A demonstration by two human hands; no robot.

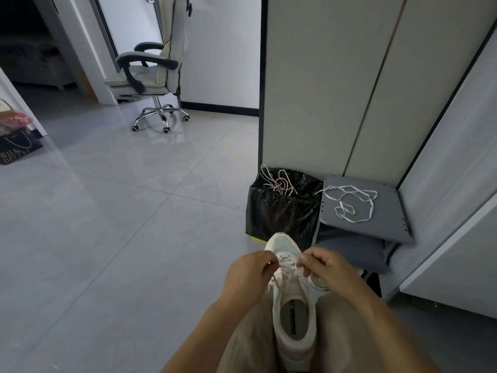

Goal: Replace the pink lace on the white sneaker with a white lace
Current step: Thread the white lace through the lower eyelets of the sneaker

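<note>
"White sneaker (291,294) is lying on the person's lap, wedged between the thighs, toe pointing away towards the black bin bag (279,214). Are you seeing which step this is?"

"I'm judging it as unlacing. The left hand (248,275) is closing its grip on the threaded lace (282,275) near the low eyelets, thumb and fingers pinching it. The right hand (326,267) is pinching the other side, just across the tongue. That lace is looking pale pinkish to me, though I'm not trusting the colour fully."

"And the white lace (352,203)?"

"It's lying loose across the top of the grey stool (387,224), reaching towards its right edge, with nobody touching it. A pink lace (279,183) is draping over the bin bag's top rim."

"So what is the next move calling for?"

"I'm thinking both grips pulling the crossings loose, eyelet by eyelet, then a long reach forward for the white one."

"Any writing?"

"Dark print is running along the insole (293,324), too blurred for reading. Gold letters are showing on a dark bag (18,149) at the floor's far left edge. I'm not making them out."
</note>
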